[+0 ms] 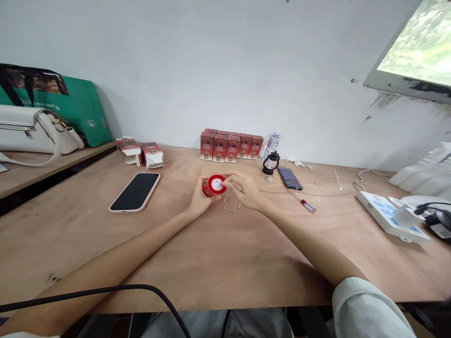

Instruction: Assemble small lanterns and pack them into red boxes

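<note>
My left hand point(200, 198) is closed around the side of a small red lantern point(206, 189), tilted so that its round white end faces me. Over that white face, the fingertips of my right hand point(243, 188) are pinched together; whatever they hold is too small to make out. Just below the hands a thin bent wire point(231, 211) lies on the wooden table point(218, 263). Farther back to the right stands a small black lantern point(270, 164) with small metal bits point(268, 178) in front of it.
Red boxes point(225, 148) stand by the wall, with opened boxes point(152, 155) to their left. A phone point(135, 192) lies left. To the right are a screwdriver point(307, 204), a blurred dark object point(290, 179) and a power strip point(391, 216). A black cable point(141, 287) crosses the front.
</note>
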The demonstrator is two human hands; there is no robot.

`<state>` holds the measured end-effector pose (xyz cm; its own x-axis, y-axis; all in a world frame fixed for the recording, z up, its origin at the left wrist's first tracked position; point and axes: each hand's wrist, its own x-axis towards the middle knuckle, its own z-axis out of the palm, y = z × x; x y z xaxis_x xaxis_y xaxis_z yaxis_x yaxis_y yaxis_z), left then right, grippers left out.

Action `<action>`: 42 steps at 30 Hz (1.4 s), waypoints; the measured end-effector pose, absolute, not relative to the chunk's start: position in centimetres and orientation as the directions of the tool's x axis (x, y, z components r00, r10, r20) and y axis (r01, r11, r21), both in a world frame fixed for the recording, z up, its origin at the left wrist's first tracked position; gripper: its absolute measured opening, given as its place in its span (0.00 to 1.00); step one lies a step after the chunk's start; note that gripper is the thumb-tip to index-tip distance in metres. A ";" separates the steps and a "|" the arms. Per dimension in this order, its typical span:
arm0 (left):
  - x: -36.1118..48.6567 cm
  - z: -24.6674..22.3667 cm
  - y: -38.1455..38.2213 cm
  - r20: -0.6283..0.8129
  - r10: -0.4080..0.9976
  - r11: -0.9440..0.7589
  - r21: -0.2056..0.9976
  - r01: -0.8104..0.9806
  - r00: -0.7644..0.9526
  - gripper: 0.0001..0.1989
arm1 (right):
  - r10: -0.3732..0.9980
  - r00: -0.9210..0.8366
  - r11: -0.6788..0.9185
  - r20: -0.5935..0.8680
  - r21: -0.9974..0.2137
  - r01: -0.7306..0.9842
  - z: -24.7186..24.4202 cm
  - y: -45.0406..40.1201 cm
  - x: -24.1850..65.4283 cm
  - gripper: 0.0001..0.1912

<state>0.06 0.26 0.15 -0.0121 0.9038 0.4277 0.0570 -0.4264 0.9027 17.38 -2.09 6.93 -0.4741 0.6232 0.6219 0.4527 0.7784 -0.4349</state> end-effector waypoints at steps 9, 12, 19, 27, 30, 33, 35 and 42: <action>-0.2 -0.2 0.5 0.411 0.908 -0.399 0.908 0.130 -0.084 0.30 | 0.899 -0.436 0.434 -0.036 -0.068 0.899 8.3 0.2 21.9 0.04; -0.1 0.0 0.4 0.388 0.917 -0.375 0.918 0.127 -0.092 0.30 | 0.906 -0.412 0.415 -0.095 0.008 0.910 7.0 0.9 22.0 0.03; 0.0 0.4 0.2 0.391 0.917 -0.378 0.915 0.139 -0.082 0.29 | 0.910 -0.400 0.397 -0.107 -0.051 0.916 5.9 2.2 22.6 0.06; -0.1 -0.1 0.4 0.418 0.905 -0.406 0.904 0.135 -0.076 0.29 | 0.904 -0.414 0.368 -0.105 -0.301 0.880 5.2 3.3 23.6 0.07; -0.1 -0.3 0.6 0.434 0.898 -0.424 0.898 0.121 -0.072 0.29 | 0.904 -0.418 0.376 -0.091 -0.298 0.878 5.1 3.3 23.5 0.06; -0.1 -0.3 0.6 0.428 0.900 -0.418 0.901 0.117 -0.075 0.29 | 0.899 -0.428 0.388 -0.098 -0.280 0.878 5.3 3.2 23.4 0.05; -0.1 -0.1 0.5 0.419 0.905 -0.409 0.904 0.124 -0.073 0.29 | 0.896 -0.431 0.393 -0.105 -0.264 0.881 5.4 3.1 23.3 0.04; -0.1 -0.1 0.4 0.432 0.899 -0.422 0.897 0.132 -0.067 0.29 | 0.878 -0.451 0.409 -0.160 -0.238 0.881 5.4 2.8 23.3 0.06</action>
